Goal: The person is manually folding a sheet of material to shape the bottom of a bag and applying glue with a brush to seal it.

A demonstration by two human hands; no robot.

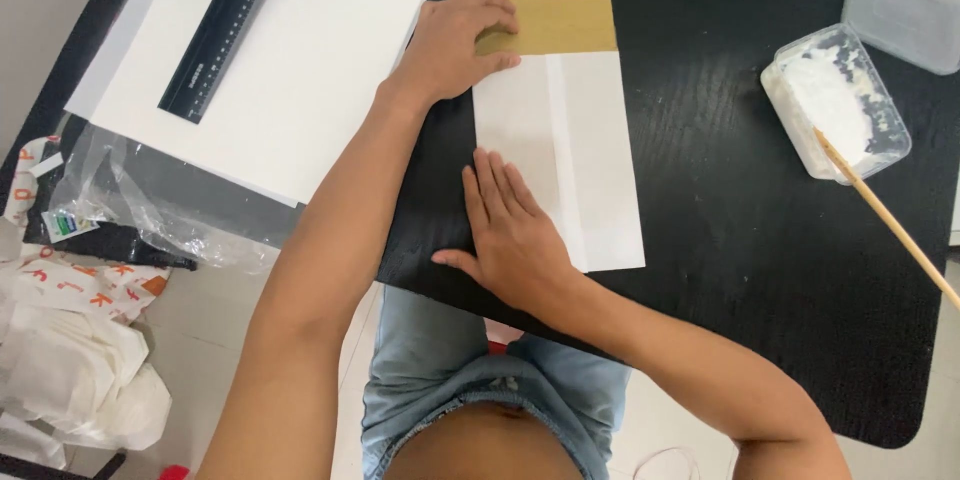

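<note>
The person presses a folded white paper [585, 165] flat on the black bench [720, 200]; it lies at the centre, over a brown cardboard piece [560, 25] showing at 12 o'clock. The left hand [455, 45] rests open at the top left corner, fingers on the cardboard edge, gripping nothing. The right hand [510, 235] lies flat and open on the lower left part of the paper. This looks like the creasing step; a firm, even stroke along the fold seems needed. At 3 o'clock stand a plastic tub of white paste [835, 100] and a wooden stick [885, 215]; at 10 o'clock a black ruler [225, 25] lies on a white sheet [300, 80]. Nothing blocks the hands.
</note>
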